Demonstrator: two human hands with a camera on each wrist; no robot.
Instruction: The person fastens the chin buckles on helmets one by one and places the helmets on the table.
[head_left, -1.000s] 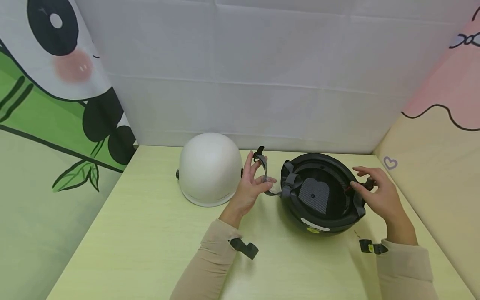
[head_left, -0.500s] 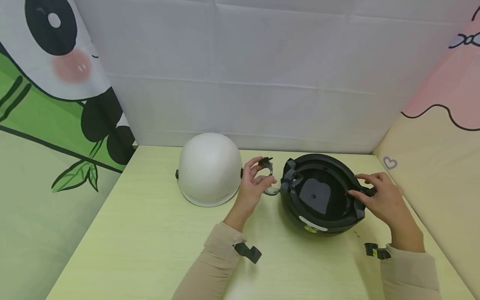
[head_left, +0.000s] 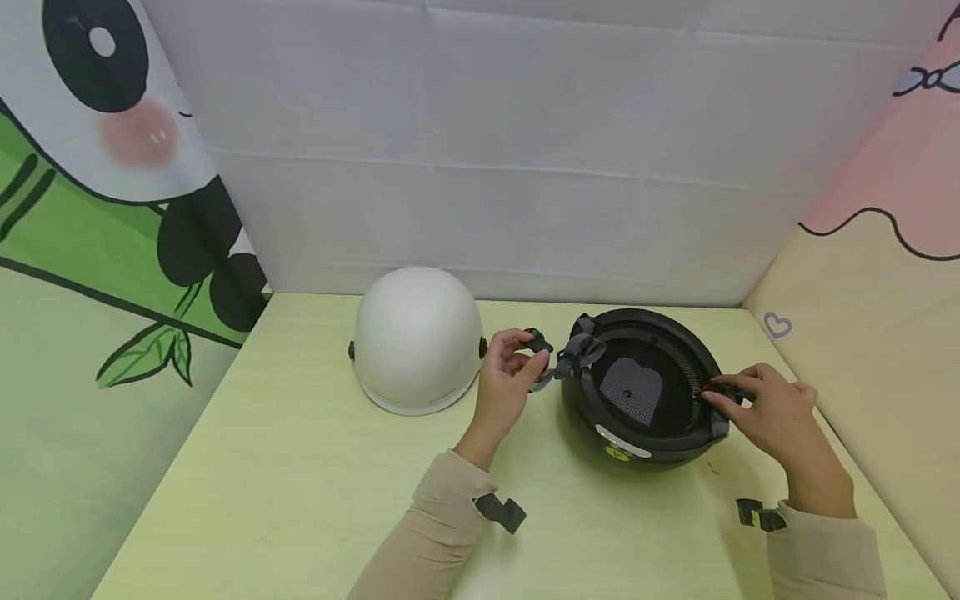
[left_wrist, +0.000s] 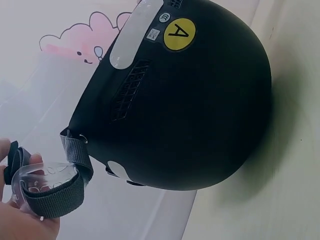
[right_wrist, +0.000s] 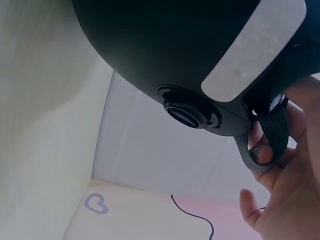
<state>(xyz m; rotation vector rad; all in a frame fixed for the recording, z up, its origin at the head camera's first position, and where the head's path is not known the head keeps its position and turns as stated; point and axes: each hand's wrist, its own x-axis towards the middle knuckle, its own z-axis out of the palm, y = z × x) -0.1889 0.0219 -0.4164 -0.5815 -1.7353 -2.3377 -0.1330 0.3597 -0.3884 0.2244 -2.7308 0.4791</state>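
Observation:
A black helmet [head_left: 633, 454] lies upside down on the table, its hollow inside facing up. At its left side my left hand [head_left: 504, 387] pinches the end of a grey chin strap near a dark buckle [head_left: 537, 341]. The left wrist view shows this strap [left_wrist: 56, 201] looped through a clear plastic sleeve [left_wrist: 42, 172] by the fingers. On the opposite side my right hand [head_left: 776, 417] grips the other strap right at the rim. A loop of that strap [right_wrist: 275, 134] bends around a fingertip in the right wrist view; its far end is hidden by the hand.
Left of the black helmet stands a white helmet [head_left: 418, 346], dome up, close to my left hand. The pale table [head_left: 285, 500] meets a white cloth wall [head_left: 525, 167] behind and a cream printed panel [head_left: 862, 333] at right.
My left hand has drawn the buckle end down and inward, and its fingers have curled more. The grey strap at the left rim has shifted over the opening. My right hand has moved slightly down.

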